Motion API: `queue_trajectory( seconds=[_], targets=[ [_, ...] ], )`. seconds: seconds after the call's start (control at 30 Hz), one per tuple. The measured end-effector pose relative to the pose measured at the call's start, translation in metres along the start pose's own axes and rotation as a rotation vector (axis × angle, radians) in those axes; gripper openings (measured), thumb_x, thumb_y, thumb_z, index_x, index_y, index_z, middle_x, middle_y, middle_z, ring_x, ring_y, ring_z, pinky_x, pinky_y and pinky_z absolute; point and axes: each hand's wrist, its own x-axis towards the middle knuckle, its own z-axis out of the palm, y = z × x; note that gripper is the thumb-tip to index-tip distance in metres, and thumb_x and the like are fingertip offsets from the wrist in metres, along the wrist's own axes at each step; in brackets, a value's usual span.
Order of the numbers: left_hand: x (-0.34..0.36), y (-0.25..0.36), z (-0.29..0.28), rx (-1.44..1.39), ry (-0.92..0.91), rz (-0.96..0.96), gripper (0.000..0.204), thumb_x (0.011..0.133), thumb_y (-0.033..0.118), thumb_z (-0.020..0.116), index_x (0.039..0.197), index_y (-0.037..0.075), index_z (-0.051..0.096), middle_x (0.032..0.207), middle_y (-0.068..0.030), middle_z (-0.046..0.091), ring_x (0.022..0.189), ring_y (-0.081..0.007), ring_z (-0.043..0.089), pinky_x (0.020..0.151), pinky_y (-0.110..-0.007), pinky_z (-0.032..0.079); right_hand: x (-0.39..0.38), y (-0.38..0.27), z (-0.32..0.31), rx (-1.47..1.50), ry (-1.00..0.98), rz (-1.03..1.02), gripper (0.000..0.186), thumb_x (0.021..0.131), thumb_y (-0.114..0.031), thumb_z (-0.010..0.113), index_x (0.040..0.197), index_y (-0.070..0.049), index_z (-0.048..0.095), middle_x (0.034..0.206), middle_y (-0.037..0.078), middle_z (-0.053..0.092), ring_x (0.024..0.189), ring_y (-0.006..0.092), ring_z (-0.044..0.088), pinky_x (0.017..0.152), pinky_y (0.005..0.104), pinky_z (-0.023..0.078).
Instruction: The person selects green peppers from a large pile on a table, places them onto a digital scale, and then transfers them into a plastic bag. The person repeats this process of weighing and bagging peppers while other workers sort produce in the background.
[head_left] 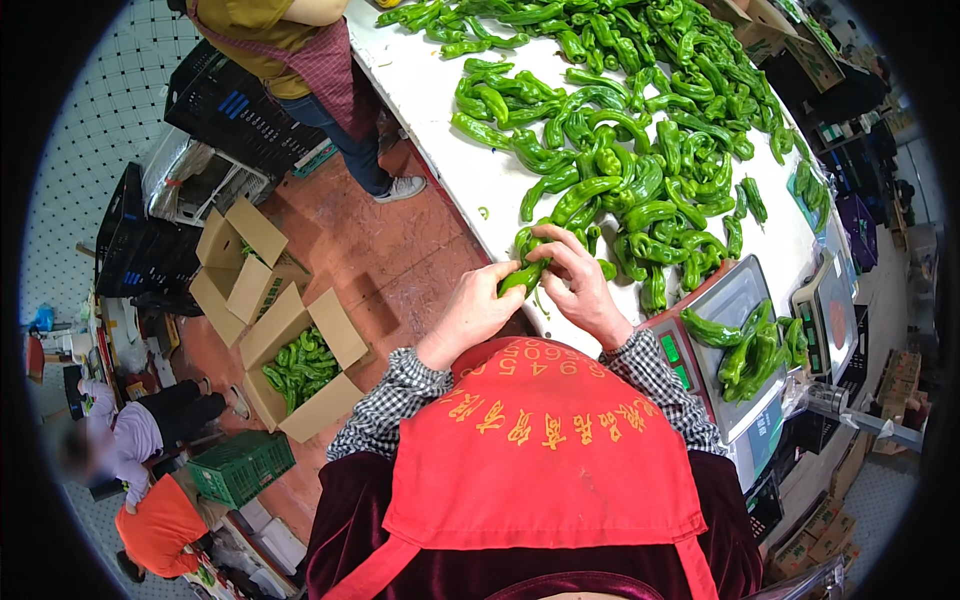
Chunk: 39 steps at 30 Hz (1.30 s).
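Observation:
Both hands meet at the near edge of a white table (430, 100) covered in long green peppers. My left hand (474, 312) is closed on a green pepper (522, 279), which points out past its fingertips. Reaching over from the other side, my right hand (582, 288) has its fingers curled against the upper part of the same pepper; the fingertips partly hide it. Just beyond my hands spreads a big loose heap of peppers (640, 180). To the right of my right hand, a scale (708, 310) carries a small pile of peppers (742, 345).
A second scale (828, 300) stands further right. On the red floor at left are an open cardboard box (335, 405) with peppers in it, another open box (222, 262) and a green crate (240, 468). A person in an apron (330, 70) stands beyond the table's left edge.

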Motion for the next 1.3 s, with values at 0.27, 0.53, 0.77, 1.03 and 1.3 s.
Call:
queue_trajectory(
  seconds=[0.27, 0.53, 0.77, 1.03, 1.3],
  targets=[
    [0.000, -0.002, 0.002, 0.003, 0.000, 0.002, 0.045, 0.092, 0.023, 0.065, 0.126, -0.006, 0.066, 0.093, -0.0260, 0.073, 0.077, -0.0253, 0.073, 0.071, -0.038, 0.055, -0.002, -0.005, 0.000, -0.013, 0.000, 0.001, 0.025, 0.088, 0.003, 0.061, 0.113, -0.001, 0.065, 0.141, 0.015, 0.053, 0.098, 0.0177, 0.068, 0.078, 0.0293, 0.058],
    [0.003, -0.021, 0.012, -0.196, 0.049, 0.154, 0.041, 0.095, 0.020, 0.065, 0.127, -0.006, 0.064, 0.098, -0.0163, 0.076, 0.077, -0.0179, 0.070, 0.070, -0.035, 0.055, -0.005, 0.009, 0.004, 0.262, 0.200, 0.192, 0.050, 0.098, -0.012, 0.067, 0.144, -0.006, 0.050, 0.138, 0.013, 0.055, 0.089, 0.0145, 0.066, 0.075, 0.0284, 0.056],
    [0.000, -0.016, 0.014, -0.447, -0.191, 0.039, 0.023, 0.106, 0.023, 0.059, 0.116, 0.002, 0.061, 0.090, 0.0005, 0.062, 0.076, -0.0056, 0.057, 0.064, -0.023, 0.049, -0.003, -0.009, 0.000, 0.613, 0.093, 0.240, 0.062, 0.099, -0.015, 0.071, 0.152, -0.006, 0.039, 0.119, 0.006, 0.061, 0.111, 0.0142, 0.059, 0.095, 0.0296, 0.051],
    [0.002, -0.014, 0.021, -0.618, -0.124, 0.031, 0.035, 0.112, 0.035, 0.046, 0.110, 0.005, 0.063, 0.082, 0.0014, 0.063, 0.064, -0.0059, 0.057, 0.055, -0.024, 0.050, -0.010, -0.011, 0.005, 0.613, 0.153, 0.277, 0.054, 0.100, -0.015, 0.068, 0.147, -0.007, 0.044, 0.121, 0.005, 0.060, 0.105, 0.0114, 0.060, 0.089, 0.0274, 0.052],
    [0.003, -0.022, 0.018, -0.654, -0.192, -0.139, 0.037, 0.112, 0.038, 0.045, 0.108, 0.005, 0.061, 0.084, -0.0056, 0.070, 0.060, -0.0101, 0.062, 0.053, -0.025, 0.052, -0.014, -0.004, 0.010, 0.791, 0.242, 0.355, 0.045, 0.104, -0.020, 0.062, 0.144, -0.008, 0.048, 0.114, 0.004, 0.061, 0.097, 0.0086, 0.059, 0.074, 0.0223, 0.054]
  ],
)
